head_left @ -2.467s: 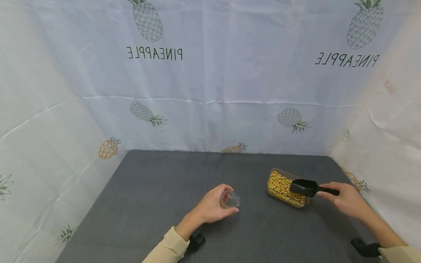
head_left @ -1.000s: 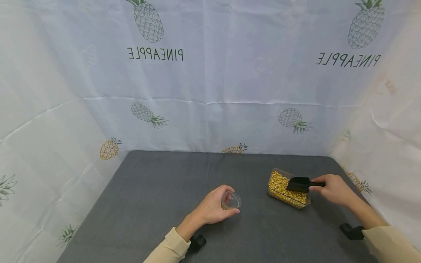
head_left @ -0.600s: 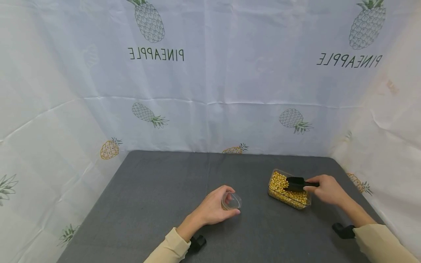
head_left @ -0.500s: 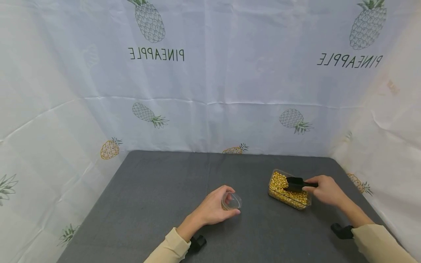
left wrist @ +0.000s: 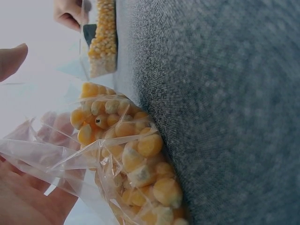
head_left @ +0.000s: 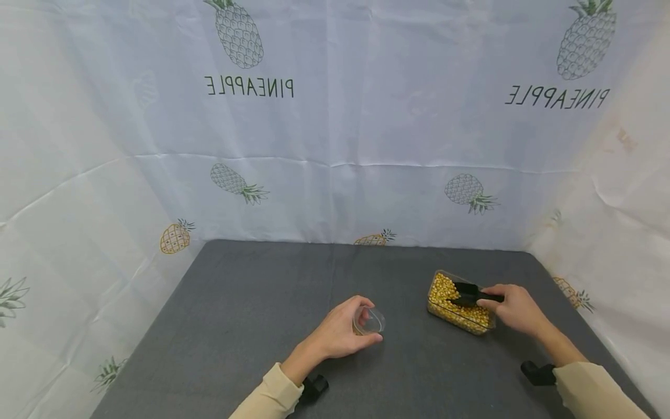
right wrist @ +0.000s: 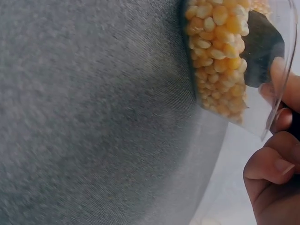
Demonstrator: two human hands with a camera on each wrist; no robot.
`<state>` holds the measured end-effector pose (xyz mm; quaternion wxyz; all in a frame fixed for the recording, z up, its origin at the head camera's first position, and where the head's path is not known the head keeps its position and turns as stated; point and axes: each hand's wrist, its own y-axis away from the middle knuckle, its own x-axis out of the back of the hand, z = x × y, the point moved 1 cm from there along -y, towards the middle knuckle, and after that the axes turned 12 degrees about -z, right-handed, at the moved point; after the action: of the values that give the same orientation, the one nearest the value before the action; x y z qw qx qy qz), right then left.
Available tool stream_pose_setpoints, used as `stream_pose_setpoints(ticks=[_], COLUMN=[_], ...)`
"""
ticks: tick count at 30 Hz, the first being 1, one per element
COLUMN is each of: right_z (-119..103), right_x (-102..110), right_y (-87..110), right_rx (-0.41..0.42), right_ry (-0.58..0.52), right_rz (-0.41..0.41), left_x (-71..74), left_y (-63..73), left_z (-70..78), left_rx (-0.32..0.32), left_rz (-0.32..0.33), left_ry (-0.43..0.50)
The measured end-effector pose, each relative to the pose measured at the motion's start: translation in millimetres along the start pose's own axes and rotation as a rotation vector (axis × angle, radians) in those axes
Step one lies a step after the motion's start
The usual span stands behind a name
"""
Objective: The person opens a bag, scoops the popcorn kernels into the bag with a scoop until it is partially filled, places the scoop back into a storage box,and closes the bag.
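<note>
My left hand [head_left: 337, 333] curls its thumb and fingers around the mouth of a clear plastic bag [head_left: 373, 321] standing on the table. In the left wrist view, corn kernels [left wrist: 136, 154] fill the bag's lower part. My right hand [head_left: 515, 311] grips the handle of a black scoop [head_left: 467, 295]. The scoop's blade is tilted and partly sunk in the corn kernels [head_left: 443, 289] of a clear rectangular container [head_left: 454, 319]. The right wrist view shows the scoop [right wrist: 262, 49] through the container's wall, its tip hidden by kernels.
A dark grey cloth covers the table [head_left: 262, 291]. Behind it and at both sides hangs a white curtain [head_left: 335, 128] with pineapple prints. Black straps or mounts [head_left: 538, 373] sit at the wrists. The container stands to the right of the bag.
My right hand has moved left with the scoop, whose blade has gone from above the kernels to partly among them. My left hand and the bag have stayed in place.
</note>
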<state>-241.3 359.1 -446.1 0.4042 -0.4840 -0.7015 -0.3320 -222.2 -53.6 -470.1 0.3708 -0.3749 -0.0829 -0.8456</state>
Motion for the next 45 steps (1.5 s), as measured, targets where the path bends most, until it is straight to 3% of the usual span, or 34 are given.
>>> stream_pose_setpoints(ticks=[25,45], right_z=[9.2,13.0], right_x=[-8.0,-13.3], right_y=[7.8,15.4], right_rx=[-0.011,-0.083], right_ry=[-0.110,-0.212], right_rz=[0.043,0.064], left_x=[-0.8,-1.2], left_y=[1.1,0.6], left_z=[2.2,1.8], left_rx=[0.004,-0.008], left_rz=[0.005,0.013], left_ry=[0.000,-0.012])
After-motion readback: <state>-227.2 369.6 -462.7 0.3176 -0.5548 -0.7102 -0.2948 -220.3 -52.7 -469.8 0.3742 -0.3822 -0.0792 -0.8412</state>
